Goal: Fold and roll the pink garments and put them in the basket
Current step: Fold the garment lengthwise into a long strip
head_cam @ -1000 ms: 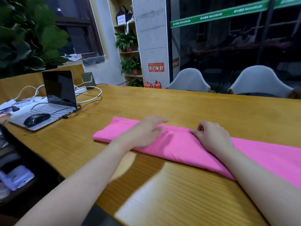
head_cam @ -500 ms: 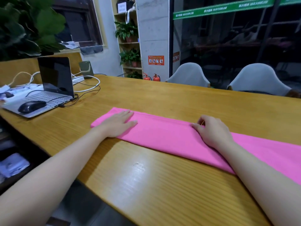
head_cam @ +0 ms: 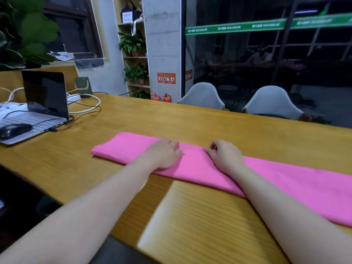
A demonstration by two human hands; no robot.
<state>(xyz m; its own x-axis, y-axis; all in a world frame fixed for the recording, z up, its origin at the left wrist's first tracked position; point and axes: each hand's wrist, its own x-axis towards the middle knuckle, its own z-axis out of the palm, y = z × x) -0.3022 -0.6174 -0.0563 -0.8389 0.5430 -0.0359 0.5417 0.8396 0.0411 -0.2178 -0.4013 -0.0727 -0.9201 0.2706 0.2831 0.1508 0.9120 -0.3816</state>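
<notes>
Head view has us looking down on the pink garment (head_cam: 200, 164), which lies folded into a long narrow strip on the wooden table (head_cam: 190, 121), running from near the laptop (head_cam: 38, 111) side away to our right and out of frame. Our left hand (head_cam: 163, 153) rests flat on the strip, palm down, fingers straight and close together, pressing the cloth. Our right hand (head_cam: 226, 157) sits just beside it on the same strip, its fingers bent at the far edge; it looks as if they nip a small ridge of fabric there, though the fingertips are partly hidden and we cannot be sure of the pinch.

As for progress, we judge the folding of this piece to be largely done: the strip has a tidy left end and fairly even long edges, and our hands seem to be flattening it. Nothing is rolled yet; both ends that we can see lie flat. So the rolling is left, then the carrying to the basket, which does not show anywhere in this view. We see only this one pink piece, so we cannot tell how many garments remain.

A mouse (head_cam: 15, 129) sits on the laptop, cables (head_cam: 85, 109) trail behind it, and two pale chairs (head_cam: 202, 96) stand at the far side of the table
</notes>
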